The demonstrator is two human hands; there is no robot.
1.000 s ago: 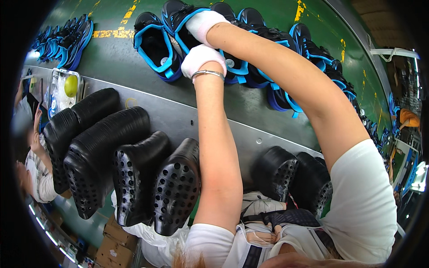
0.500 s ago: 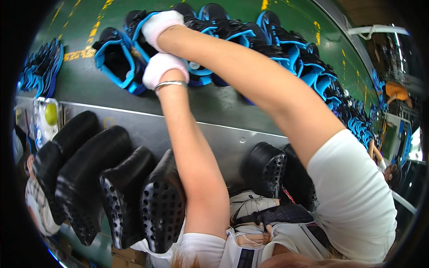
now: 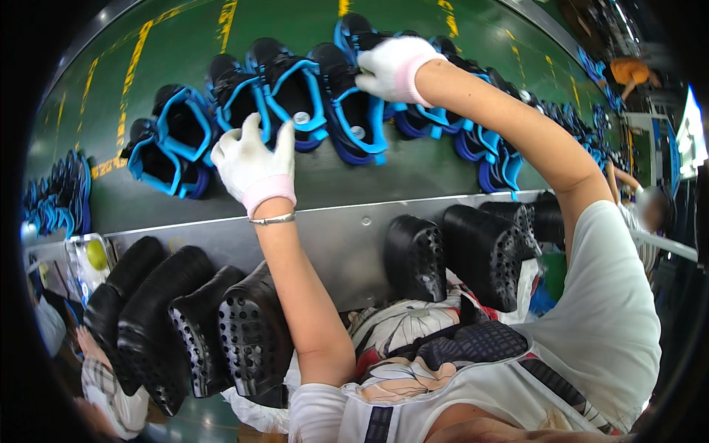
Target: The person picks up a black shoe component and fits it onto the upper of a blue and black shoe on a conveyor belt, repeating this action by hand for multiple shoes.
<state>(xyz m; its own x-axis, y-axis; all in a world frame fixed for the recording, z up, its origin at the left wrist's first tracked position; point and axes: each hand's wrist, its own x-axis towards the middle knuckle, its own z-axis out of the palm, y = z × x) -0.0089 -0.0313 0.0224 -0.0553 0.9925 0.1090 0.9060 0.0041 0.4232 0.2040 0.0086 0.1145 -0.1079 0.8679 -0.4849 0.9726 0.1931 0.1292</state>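
Both my hands wear white gloves with pink cuffs. My left hand (image 3: pixel 255 161) is open, its fingers spread, at the near end of a black shoe (image 3: pixel 230 83) with bright blue lining. My right hand (image 3: pixel 399 70) lies farther right and higher, its fingers bent closed over another black-and-blue shoe (image 3: pixel 358 29); the hand hides much of that shoe, including the exact grip. Between my hands stand two similar shoes (image 3: pixel 297 96), openings facing me, with round pale labels inside. Left of my left hand are two more shoes (image 3: pixel 183 122), close together.
The shoes stand on a green belt (image 3: pixel 185 37) with yellow marks, edged by a metal ledge (image 3: pixel 332 244). Black foot forms with dotted soles (image 3: pixel 255 340) stick out toward me on both sides. More shoes (image 3: pixel 59 196) lie at far left. Other people appear at the rims.
My hands were close together at the left shoes; now they are apart, the right one moved well to the right. The shoes near my left hand now stand spaced out.
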